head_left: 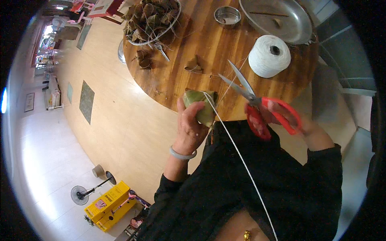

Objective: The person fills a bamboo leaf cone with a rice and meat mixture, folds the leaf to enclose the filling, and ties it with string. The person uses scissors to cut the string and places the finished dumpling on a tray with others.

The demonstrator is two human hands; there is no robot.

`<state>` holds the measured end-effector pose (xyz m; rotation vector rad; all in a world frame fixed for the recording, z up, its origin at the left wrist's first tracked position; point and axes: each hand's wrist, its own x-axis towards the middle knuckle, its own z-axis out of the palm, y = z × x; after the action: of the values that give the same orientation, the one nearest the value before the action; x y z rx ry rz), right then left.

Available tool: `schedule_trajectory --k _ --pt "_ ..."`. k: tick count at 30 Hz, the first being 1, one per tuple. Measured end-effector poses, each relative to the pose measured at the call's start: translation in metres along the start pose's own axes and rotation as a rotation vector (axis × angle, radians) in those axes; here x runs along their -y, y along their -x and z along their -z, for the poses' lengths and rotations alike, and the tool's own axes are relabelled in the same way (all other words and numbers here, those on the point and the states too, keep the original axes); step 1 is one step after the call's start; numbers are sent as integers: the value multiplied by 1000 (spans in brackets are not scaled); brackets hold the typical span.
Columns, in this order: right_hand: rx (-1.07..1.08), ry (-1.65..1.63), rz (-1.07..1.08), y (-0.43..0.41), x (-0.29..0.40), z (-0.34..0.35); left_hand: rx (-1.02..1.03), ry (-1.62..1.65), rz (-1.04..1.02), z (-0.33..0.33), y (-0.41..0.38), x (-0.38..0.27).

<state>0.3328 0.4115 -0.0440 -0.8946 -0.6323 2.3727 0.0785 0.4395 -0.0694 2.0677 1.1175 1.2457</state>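
My left hand [191, 123] grips a green leaf-wrapped dumpling [200, 105] with white string around it, over the near edge of the round wooden table. A taut length of string [241, 155] runs from the dumpling down past my chest out of the picture. In my right hand [268, 113] are red-handled scissors [254, 99], their blades apart and pointing up and left, over a thinner strand. The cone of white string [269, 56] stands just beyond the scissors. A small brown wrapped dumpling [194, 64] lies on the table past my left hand.
A bowl heaped with string-tied dumplings [153, 19] stands at the far left of the table [208, 36]. Near it lie another dumpling [143, 59] and a metal utensil [162, 52]. A small steel bowl [227, 16] and a large metal basin [279, 21] stand farther back.
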Motion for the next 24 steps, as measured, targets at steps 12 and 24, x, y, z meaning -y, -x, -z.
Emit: schedule_trajectory --k 12,24 --pt "-530 936 -49 -38 -29 50 -48 -102 -43 15 17 -2" --pt "-655 1665 661 -99 -83 13 -217 -128 50 61 39 -10"
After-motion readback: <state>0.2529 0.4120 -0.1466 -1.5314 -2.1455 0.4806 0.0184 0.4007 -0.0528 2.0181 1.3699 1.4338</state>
